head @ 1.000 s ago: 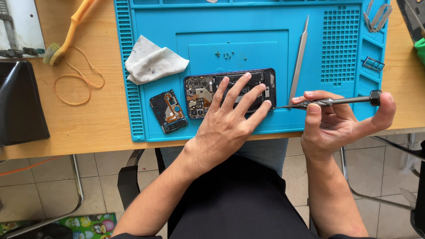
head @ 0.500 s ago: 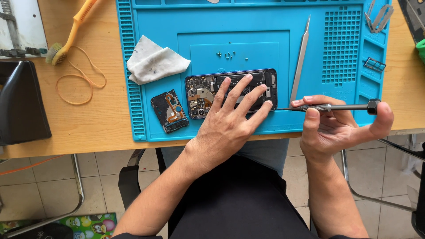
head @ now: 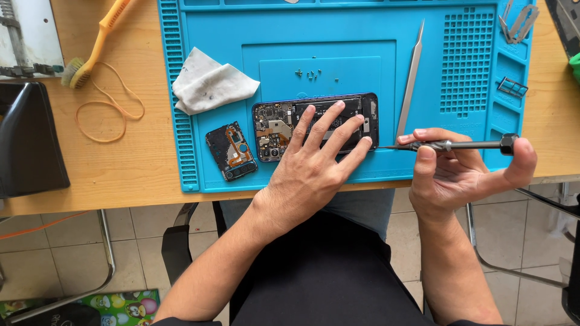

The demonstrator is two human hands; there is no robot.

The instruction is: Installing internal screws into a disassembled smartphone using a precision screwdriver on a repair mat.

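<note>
Your left hand [head: 314, 175] lies flat on the opened phone [head: 315, 125], fingers spread and holding nothing, only pressing it down on the blue mat [head: 338, 24]. The phone lies on the near half of the mat, with its back removed and the boards showing. Your right hand [head: 453, 175] is just to the right of the phone and grips a thin screwdriver [head: 450, 145] lying level, with the fingers on the shaft and the thumb behind its end cap. The tip points at the right edge of the phone. Left of the phone lies a small removed cover part [head: 231, 151], and beyond that a white cloth [head: 208, 84]. A few tiny screws [head: 309, 74] lie just behind the phone, and metal tweezers [head: 411, 78] lie to its right.
</note>
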